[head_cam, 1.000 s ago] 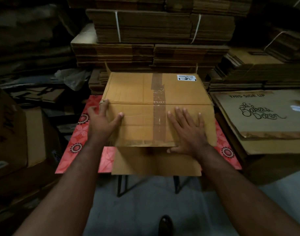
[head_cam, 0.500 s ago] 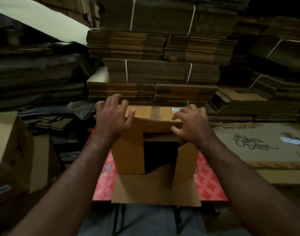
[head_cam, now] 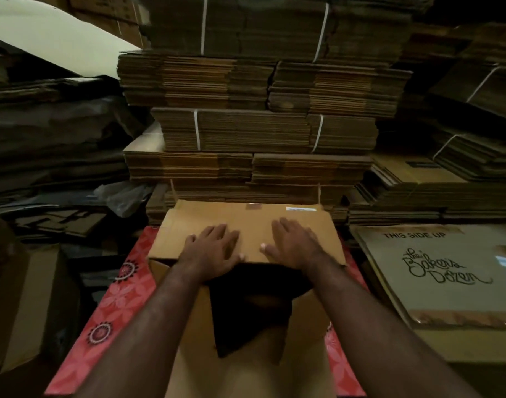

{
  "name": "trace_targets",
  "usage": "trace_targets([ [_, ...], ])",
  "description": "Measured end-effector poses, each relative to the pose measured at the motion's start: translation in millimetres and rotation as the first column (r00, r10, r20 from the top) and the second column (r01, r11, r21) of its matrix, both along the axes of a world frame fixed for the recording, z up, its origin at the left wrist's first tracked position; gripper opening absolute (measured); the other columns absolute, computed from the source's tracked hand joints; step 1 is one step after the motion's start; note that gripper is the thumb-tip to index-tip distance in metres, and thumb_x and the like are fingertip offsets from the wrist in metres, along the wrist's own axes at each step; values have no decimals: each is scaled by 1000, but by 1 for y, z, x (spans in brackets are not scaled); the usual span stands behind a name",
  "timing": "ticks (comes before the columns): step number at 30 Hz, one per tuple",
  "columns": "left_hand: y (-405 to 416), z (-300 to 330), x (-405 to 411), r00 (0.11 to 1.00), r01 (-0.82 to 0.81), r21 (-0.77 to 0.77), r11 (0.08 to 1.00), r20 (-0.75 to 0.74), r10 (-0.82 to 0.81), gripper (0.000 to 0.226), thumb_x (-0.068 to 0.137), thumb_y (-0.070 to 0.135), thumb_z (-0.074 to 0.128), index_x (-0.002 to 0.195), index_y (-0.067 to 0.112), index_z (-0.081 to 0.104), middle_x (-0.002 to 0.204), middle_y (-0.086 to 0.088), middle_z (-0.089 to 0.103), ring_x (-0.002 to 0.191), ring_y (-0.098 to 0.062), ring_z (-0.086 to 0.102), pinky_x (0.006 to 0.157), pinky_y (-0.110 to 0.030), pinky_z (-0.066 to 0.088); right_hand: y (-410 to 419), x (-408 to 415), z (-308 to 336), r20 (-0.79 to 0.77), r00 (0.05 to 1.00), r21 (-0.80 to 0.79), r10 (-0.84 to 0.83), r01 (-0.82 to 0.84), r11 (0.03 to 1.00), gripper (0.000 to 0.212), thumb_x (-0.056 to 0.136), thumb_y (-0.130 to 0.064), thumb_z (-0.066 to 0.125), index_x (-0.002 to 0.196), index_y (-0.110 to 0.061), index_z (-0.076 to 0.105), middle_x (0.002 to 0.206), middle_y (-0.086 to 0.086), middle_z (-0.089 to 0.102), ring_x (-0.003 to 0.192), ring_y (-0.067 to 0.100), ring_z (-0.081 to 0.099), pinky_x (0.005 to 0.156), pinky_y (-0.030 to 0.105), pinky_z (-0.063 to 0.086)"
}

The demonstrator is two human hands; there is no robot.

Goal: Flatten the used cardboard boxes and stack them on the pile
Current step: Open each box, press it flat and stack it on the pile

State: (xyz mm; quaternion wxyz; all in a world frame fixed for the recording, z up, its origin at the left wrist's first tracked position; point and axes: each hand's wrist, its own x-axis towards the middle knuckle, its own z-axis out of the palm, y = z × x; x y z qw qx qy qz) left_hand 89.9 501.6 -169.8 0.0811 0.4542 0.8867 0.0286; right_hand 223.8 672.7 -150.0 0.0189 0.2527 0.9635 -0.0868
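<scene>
left hand [head_cam: 214,251] and right hand [head_cam: 293,245] pressing flat-fingered, gripping nothing | taped cardboard box [head_cam: 246,225] collapsing on red floral table [head_cam: 114,305] | open end facing person, letting the walls fold

printed "this side up" in black capitals at top of flattened cardboard sheet [head_cam: 447,282] at right; below it, looping script reading "the baker's dozen". small white label [head_cam: 301,209] on far edge of cardboard box [head_cam: 246,222]: print too blurred to read.
</scene>
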Motion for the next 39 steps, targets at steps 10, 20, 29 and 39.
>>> trace_targets([
  [10, -1, -7, 5, 1000, -13, 48, 999, -19, 14, 73, 98, 67, 35, 160, 37, 11, 170, 2, 4, 156, -24, 5, 121, -60, 17, 3, 38, -33, 74, 994, 109, -78, 70, 992, 127, 82, -60, 74, 160, -11, -13, 169, 10, -16, 156, 29, -11, 125, 57, -1],
  [20, -21, -7, 4, 999, -47, 76, 996, 5, 47, 76, 97, 67, 42, 160, 37, 12, 170, 3, 3, 156, -25, 5, 119, -65, 18, -1, 172, -32, 45, 821, 262, -569, 540, 800, 34, 97, -21, 60, 130, -20, 56, 108, 3, 68, 96, 23, 67, 79, 35, 50],
  [29, -18, -9, 10, 998, -42, -14, 999, -39, 42, 96, 90, 69, 55, 161, 37, 0, 170, 2, -8, 156, -29, -2, 119, -66, 15, -18, 117, -29, -303, 896, 47, -324, 354, 934, 67, 96, -50, 59, 152, -22, 34, 152, 3, 43, 136, 23, 45, 108, 45, 40],
  [39, -10, -25, 32, 990, -44, 45, 998, -135, 49, 94, 96, 28, 59, 159, 39, -9, 169, 2, -16, 156, -25, -7, 122, -61, 10, 16, -17, -30, -148, 988, 131, 48, -29, 991, 67, 102, -60, 32, 159, -26, 20, 169, 4, 15, 155, 26, 13, 121, 56, 14],
])
